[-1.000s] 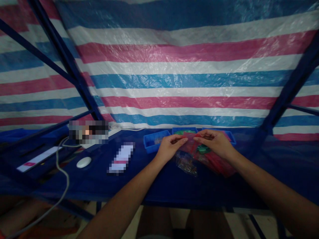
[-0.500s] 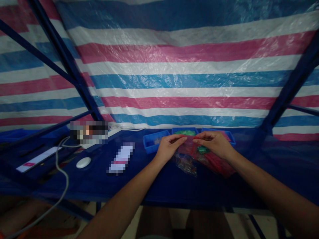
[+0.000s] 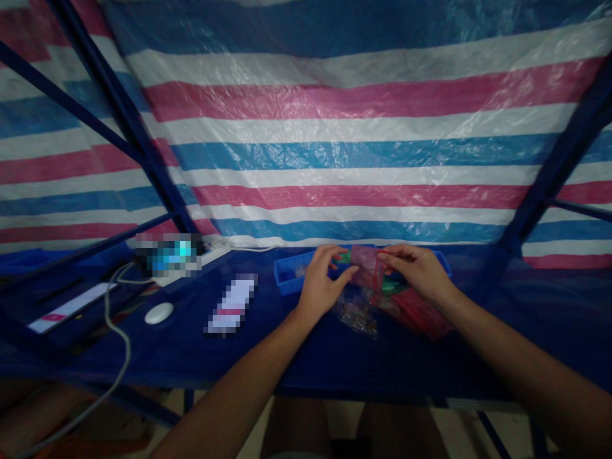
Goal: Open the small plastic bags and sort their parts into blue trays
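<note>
Between the left hand (image 3: 324, 285) and the right hand (image 3: 417, 271), a small translucent pinkish bag (image 3: 364, 260) is held up over the blue table (image 3: 306, 357), its red strip (image 3: 379, 277) running roughly up and down just below the right fingertips and its body reaching leftward from that grip. The right thumb and fingers pinch the bag at the strip's top; the left hand's thumb and fingers stand spread at the opposite side, and whether they touch the film cannot be told. Its long axis is hard to read, since the lower part blends with the pile beneath. Below the grip lie a crinkled, glossy clear bag (image 3: 357, 317) with indistinct contents, a green packet (image 3: 391, 288) partly covered, and flat, filmy red bags (image 3: 425, 312). Beyond the left hand, partly hidden by it, sits a rectangular blue bin (image 3: 287, 282).
</note>
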`<state>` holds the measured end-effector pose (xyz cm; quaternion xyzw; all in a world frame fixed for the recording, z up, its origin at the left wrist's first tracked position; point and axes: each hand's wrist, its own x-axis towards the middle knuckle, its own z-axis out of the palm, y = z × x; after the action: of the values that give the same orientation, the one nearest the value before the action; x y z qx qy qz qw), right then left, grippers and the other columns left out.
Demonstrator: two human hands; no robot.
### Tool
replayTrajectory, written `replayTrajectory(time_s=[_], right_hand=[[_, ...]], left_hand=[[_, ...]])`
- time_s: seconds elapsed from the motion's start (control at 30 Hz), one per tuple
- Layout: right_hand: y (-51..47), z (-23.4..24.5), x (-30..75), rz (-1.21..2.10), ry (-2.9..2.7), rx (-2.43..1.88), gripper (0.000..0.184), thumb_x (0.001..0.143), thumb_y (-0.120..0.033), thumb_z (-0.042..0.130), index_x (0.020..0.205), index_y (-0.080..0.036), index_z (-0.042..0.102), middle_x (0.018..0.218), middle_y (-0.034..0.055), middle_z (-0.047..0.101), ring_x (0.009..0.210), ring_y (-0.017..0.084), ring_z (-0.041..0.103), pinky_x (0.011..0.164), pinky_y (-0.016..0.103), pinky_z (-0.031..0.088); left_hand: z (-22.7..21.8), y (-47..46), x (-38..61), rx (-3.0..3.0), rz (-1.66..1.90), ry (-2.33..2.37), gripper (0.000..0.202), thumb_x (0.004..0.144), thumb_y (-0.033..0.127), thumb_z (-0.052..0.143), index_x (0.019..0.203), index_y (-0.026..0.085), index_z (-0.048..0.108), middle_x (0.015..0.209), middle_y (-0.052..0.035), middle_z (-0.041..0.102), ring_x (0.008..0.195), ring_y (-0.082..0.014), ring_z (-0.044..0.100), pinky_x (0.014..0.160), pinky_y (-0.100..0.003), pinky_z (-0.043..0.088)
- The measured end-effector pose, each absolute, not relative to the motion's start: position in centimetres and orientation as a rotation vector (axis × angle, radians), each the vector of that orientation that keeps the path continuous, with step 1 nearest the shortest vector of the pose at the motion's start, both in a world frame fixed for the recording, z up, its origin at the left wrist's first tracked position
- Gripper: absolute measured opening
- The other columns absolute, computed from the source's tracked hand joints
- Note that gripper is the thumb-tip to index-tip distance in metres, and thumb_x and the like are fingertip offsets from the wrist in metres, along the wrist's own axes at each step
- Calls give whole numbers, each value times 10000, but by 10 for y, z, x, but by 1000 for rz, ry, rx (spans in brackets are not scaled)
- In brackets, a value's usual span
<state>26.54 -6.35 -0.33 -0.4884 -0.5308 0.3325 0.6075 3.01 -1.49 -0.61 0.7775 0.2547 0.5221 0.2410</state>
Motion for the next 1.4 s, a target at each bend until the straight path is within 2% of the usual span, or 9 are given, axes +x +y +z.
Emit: replayTrajectory(time_s=[0.13,0.23,0.37,0.53,0.67,0.87,1.1,1.23,1.4], right_hand=[[-68,-1,253,809,-1219,-1042,440,714,-559,906,945,-224,739,814,27,765,693,185,724,690,328,623],[-75,3,241,925,-1318,-974,406,765,-534,878,1006,-239,738,978,54,794,873,220,763,827,360,633],[-81,6,236,948,-1424,-929,357,861,-524,797,1097,-261,750,1097,63,793,1019,248,753,952,404,603],[-83,11,249,370,-1456,-1145,359,909,-520,744,1165,-269,744,1072,82,751,893,246,701,854,415,591],[-83,14,259,212,-1546,-1097,493,860,-496,807,1303,-302,711,1299,91,688,1059,274,678,938,430,567],[-80,11,259,589,-1614,-1073,328,857,-576,783,919,-256,816,885,51,786,811,243,711,761,376,574],[-78,14,258,656,-1322,-1084,390,775,-620,838,860,-245,768,711,17,735,612,191,640,607,332,525],[-73,10,262,709,-1261,-1086,390,810,-611,816,879,-238,726,673,2,702,552,172,616,536,306,499],[-70,6,258,920,-1162,-1047,429,745,-578,879,850,-248,626,671,-23,698,477,149,610,462,281,524]], left_hand=[[-3,-29,33,2338,1224,493,434,912,440,771,1294,243,707,1282,-116,685,1150,-256,658,932,-366,565],[-4,-32,35,2339,1166,500,486,899,469,778,1317,233,704,1268,-121,710,1130,-271,671,937,-381,561],[-3,-25,33,2241,1252,613,289,1002,419,644,1177,234,779,1114,-93,769,1020,-250,705,911,-365,542],[0,-21,31,2145,1286,678,285,1008,432,624,1014,220,814,1010,-77,787,948,-245,712,872,-344,534],[-2,-24,31,2142,1198,612,292,1001,444,638,1031,212,814,978,-73,784,906,-232,711,839,-327,531],[-10,-23,35,1933,1077,572,346,955,481,701,1119,187,779,1020,-87,791,917,-230,734,838,-327,560],[-25,-12,44,1674,1038,494,533,847,438,836,1265,172,641,1017,-84,771,916,-210,746,870,-338,587],[-16,-14,38,1910,1281,668,462,877,425,807,1256,201,665,1254,-133,697,1034,-238,710,850,-350,585],[-4,-30,35,2328,1267,521,572,820,443,861,1330,260,678,1349,-121,651,1275,-301,613,1070,-436,519]])
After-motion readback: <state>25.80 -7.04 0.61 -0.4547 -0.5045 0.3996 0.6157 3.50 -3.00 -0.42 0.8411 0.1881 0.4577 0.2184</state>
